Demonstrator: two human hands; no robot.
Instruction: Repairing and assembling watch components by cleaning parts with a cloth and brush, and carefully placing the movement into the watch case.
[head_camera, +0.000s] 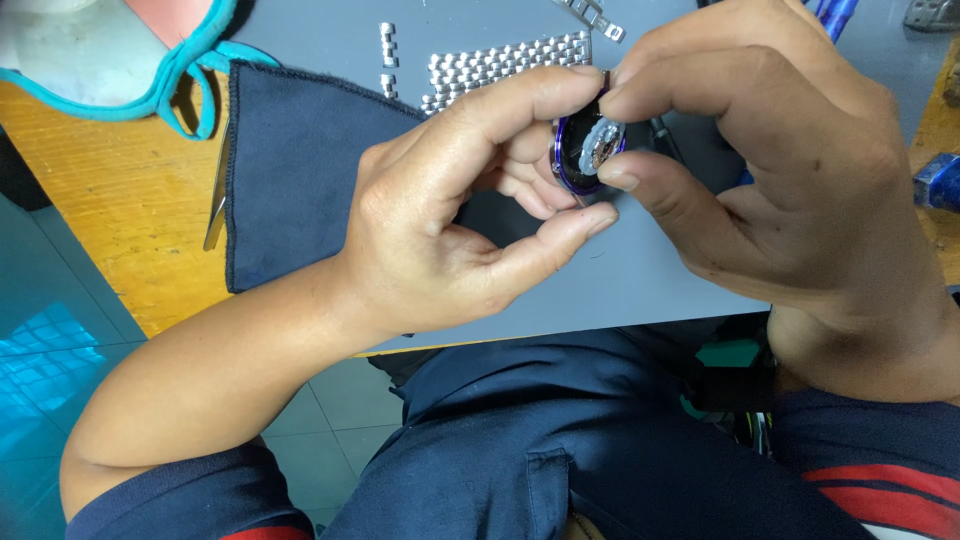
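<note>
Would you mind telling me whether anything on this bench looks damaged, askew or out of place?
Nothing looks damaged. The metal watch bracelet lies detached on the grey mat, with loose links beside it. The left hand and right hand together hold a round purple-rimmed watch case above the mat. The dark cloth overhangs the mat's edge.

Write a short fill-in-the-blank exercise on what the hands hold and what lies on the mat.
1. Both hands, left hand and right hand, hold a round watch case with a ____ rim.
2. The metal link bracelet lies on the ____ mat.
3. Left of the hands lies a dark ____ cloth.

Missing words: purple; grey; blue
</note>
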